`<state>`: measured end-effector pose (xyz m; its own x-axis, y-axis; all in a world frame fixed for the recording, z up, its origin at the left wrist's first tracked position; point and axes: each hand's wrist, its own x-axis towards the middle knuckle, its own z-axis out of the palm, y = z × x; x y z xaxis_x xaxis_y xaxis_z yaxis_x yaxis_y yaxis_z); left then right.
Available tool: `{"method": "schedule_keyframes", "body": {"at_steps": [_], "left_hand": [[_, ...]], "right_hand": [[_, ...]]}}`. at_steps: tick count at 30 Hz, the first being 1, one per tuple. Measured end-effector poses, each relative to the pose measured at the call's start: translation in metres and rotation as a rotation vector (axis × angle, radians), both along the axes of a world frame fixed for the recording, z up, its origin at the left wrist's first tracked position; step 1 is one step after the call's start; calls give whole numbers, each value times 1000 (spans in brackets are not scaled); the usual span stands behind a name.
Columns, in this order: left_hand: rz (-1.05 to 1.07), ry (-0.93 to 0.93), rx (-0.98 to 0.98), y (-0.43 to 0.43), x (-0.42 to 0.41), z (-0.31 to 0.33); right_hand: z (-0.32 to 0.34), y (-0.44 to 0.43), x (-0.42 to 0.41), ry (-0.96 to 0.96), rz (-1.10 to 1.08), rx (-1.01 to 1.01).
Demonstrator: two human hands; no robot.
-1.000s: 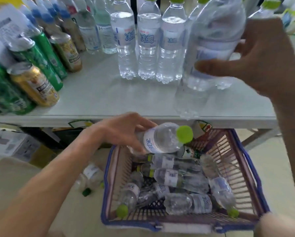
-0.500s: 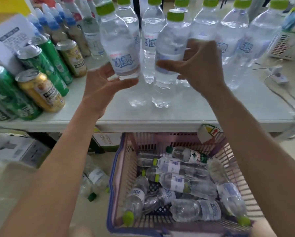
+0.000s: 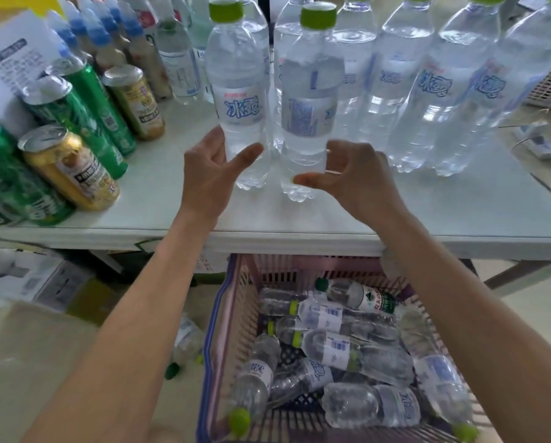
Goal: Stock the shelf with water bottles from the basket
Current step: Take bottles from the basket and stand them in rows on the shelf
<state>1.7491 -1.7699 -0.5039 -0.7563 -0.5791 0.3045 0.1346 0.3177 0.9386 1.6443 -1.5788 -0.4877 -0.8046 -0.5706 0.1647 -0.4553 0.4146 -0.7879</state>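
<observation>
Two clear water bottles with green caps stand upright, side by side, on the white shelf (image 3: pixel 172 193). My left hand (image 3: pixel 210 177) wraps the lower part of the left bottle (image 3: pixel 239 100), thumb in front. My right hand (image 3: pixel 351 177) pinches the base of the right bottle (image 3: pixel 309 107) between thumb and fingers. Behind them stands a row of the same bottles (image 3: pixel 434 91). Below the shelf edge is the blue-rimmed pink basket (image 3: pixel 216 330), with several water bottles (image 3: pixel 347 350) lying in it.
Green and gold cans (image 3: pixel 73 167) lean in rows at the shelf's left, with blue-capped bottles and a printed sheet (image 3: pixel 9 65) behind. A white power strip (image 3: pixel 536 139) lies at the right. A loose bottle (image 3: pixel 188 343) lies on the floor beside the basket; boxes (image 3: pixel 34 279) sit under the shelf.
My left hand lifted a bottle out of the basket while my right carried another. Both bottles came down and now stand on the shelf in front of the row.
</observation>
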Motion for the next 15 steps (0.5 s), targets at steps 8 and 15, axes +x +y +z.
{"method": "schedule_keyframes", "body": {"at_steps": [8,15], "left_hand": [[46,-54,-69,4,-5,-9],[45,-136,-81,5,-4,-7]], "right_hand": [[-26,-33,-10,81,-7,-41],[-37,-39,-19,117,-13,31]]}}
